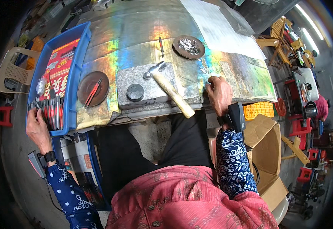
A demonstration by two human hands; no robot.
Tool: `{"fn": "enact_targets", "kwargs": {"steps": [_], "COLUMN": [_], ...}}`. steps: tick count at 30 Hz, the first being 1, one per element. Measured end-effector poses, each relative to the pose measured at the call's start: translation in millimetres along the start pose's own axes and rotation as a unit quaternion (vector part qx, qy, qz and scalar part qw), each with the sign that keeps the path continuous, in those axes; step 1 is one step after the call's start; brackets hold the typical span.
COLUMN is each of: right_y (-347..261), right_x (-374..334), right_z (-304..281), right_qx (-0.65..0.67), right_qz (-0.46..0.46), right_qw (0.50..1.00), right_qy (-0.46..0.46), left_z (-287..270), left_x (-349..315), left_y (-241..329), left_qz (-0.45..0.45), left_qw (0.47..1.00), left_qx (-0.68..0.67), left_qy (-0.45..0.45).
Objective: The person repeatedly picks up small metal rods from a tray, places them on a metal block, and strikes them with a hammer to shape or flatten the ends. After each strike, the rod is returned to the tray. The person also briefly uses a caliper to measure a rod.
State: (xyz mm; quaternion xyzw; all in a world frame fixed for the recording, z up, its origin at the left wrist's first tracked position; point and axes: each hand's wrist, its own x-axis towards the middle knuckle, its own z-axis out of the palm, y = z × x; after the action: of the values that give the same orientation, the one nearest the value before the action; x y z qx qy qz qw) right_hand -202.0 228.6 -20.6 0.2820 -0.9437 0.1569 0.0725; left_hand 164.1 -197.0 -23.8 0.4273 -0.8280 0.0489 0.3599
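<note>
While red-and-black tools (54, 116) stand just right of the left grip (38, 128), I cannot tell whether it pinches.

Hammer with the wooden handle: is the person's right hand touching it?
Apart. The head view shows the right hand to the right of the hammer, with a plain gap between them.

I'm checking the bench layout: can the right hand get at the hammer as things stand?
Probably yes: the right hand is near the hammer, its wooden handle is uncovered, and nothing visible stands between them.
</note>
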Motion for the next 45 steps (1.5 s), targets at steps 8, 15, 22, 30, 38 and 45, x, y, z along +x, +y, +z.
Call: {"fn": "enact_targets", "kwargs": {"steps": [8,15,22,30,38,45], "right_y": [-1,6,12,-13,-50,-75], "right_x": [8,22,38,12,-14,-32], "right_z": [21,26,20,-5,-21,-37], "right_qx": [-0.071,-0.113,-0.139,0.043,0.4,0.543], "right_qz": [-0.02,-0.115,-0.161,-0.052,-0.015,-0.002], "right_qw": [0.997,0.986,0.976,0.997,0.916,0.84], "right_qy": [0.02,0.048,-0.054,0.041,0.009,-0.026], "left_z": [-6,-22,-32,-13,5,8], "left_x": [16,11,-10,-30,-51,-63], "left_y": [23,87,168,220,226,224], "left_qz": [0.081,-0.049,-0.066,-0.086,-0.079,-0.047], "left_qw": [0.997,0.927,0.779,0.713,0.73,0.796], "left_qx": [0.018,-0.362,-0.587,-0.656,-0.644,-0.57], "left_qy": [0.0,-0.088,-0.209,-0.231,-0.216,-0.2]}}
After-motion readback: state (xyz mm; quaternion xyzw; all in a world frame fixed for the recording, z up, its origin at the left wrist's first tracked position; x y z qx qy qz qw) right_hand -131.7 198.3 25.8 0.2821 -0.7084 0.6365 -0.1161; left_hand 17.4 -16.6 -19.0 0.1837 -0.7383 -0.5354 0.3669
